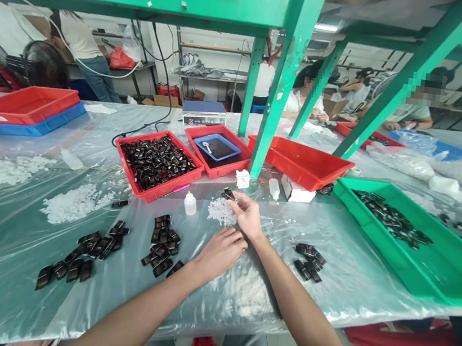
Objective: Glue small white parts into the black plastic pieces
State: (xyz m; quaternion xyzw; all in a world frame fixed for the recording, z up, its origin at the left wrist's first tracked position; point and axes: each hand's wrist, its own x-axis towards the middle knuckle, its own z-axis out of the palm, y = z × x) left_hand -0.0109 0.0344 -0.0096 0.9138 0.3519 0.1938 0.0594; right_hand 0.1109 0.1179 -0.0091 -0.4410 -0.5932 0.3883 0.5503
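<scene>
My right hand (248,214) pinches a small black glossy piece (228,194) above a pile of small clear pieces (221,211). Just below it, my left hand (223,250) rests low over the plastic-covered table with its fingers bent; whether its fingertips hold anything is hidden. Left of my hands lies a cluster of black pieces (161,243), with another group (100,245) farther left. A smaller group (309,261) lies to the right. A small white bottle (190,204) stands beside the clear pile.
A red tray (155,190) full of black pieces stands behind left, a green tray (425,278) at right. A green post (283,83) rises behind my hands. White piles (71,203) lie at left. People sit across the table.
</scene>
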